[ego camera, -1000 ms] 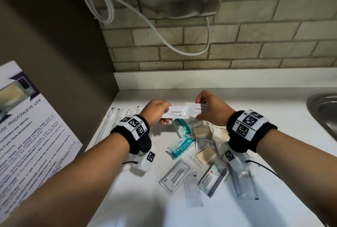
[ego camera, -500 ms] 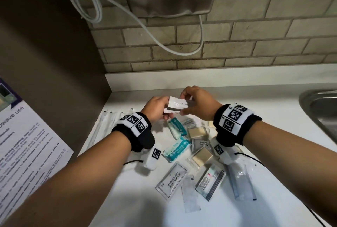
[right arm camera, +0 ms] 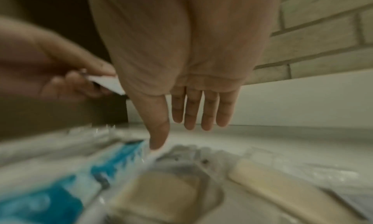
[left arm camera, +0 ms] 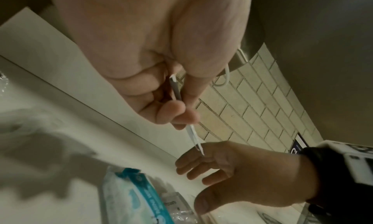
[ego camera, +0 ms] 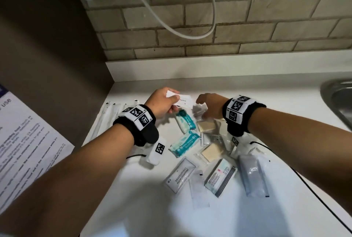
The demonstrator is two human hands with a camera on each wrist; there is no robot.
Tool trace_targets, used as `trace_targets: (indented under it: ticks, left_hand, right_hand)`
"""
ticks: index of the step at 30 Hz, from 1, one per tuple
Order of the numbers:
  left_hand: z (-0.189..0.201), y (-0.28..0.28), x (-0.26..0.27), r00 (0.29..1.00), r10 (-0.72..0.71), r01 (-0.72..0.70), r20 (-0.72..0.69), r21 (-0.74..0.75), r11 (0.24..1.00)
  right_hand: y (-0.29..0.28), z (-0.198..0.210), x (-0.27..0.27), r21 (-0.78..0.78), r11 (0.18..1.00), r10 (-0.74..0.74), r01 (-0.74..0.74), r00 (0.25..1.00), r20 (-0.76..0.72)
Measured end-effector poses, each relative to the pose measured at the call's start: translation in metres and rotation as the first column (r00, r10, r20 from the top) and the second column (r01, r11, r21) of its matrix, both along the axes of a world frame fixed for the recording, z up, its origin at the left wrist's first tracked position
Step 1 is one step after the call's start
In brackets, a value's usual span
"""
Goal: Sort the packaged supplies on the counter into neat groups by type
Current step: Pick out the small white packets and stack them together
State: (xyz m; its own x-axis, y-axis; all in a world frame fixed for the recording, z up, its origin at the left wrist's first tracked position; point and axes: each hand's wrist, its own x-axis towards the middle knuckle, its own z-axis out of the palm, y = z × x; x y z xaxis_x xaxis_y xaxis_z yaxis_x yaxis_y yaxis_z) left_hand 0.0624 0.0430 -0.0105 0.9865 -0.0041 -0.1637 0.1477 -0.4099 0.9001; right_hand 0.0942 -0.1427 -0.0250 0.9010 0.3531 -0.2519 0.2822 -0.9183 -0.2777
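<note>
My left hand [ego camera: 165, 103] pinches flat white toothpaste sachets [ego camera: 182, 100] above the back of the pile; in the left wrist view the sachets [left arm camera: 192, 132] show edge-on between thumb and fingers. My right hand [ego camera: 209, 107] hovers open just right of them, fingers straight [right arm camera: 190, 114], holding nothing, over a clear packet [ego camera: 200, 110]. Below lie two teal wipe packs [ego camera: 185, 123] [ego camera: 184, 145], two wrapped soap bars [ego camera: 206, 126] [ego camera: 211, 152], a shampoo sachet [ego camera: 180, 174] and other flat packets [ego camera: 221, 176].
Long clear-wrapped sticks [ego camera: 106, 120] lie in a row at the counter's left. A steel sink [ego camera: 339, 99] sits at the right edge. A brown side wall with a printed notice [ego camera: 24, 141] closes the left; a brick backsplash with a hanging white cable [ego camera: 190, 34] stands behind.
My right hand has let go of the toothpaste sachets and opened, dropping toward the pile. My left hand now holds them alone.
</note>
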Motion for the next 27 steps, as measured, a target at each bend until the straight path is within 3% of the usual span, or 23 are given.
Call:
trace_targets:
  ticks: [10, 21, 27]
  left_hand:
    - [-0.001, 0.006, -0.018, 0.996, -0.057, 0.051, -0.063, -0.095, 0.994]
    - [-0.003, 0.002, -0.036, 0.996, -0.073, 0.068, -0.044, -0.108, 0.992]
    - [0.005, 0.0, -0.05, 0.996, -0.088, 0.089, 0.013, -0.109, 0.99]
  right_hand:
    - [0.022, -0.027, 0.009, -0.251, 0.964, 0.104, -0.092, 0.994, 0.035]
    - [0.013, -0.014, -0.012, -0.161, 0.986, 0.049, -0.038, 0.997, 0.064]
    - [-0.01, 0.02, -0.064, -0.113, 0.992, 0.054, -0.062, 0.996, -0.073]
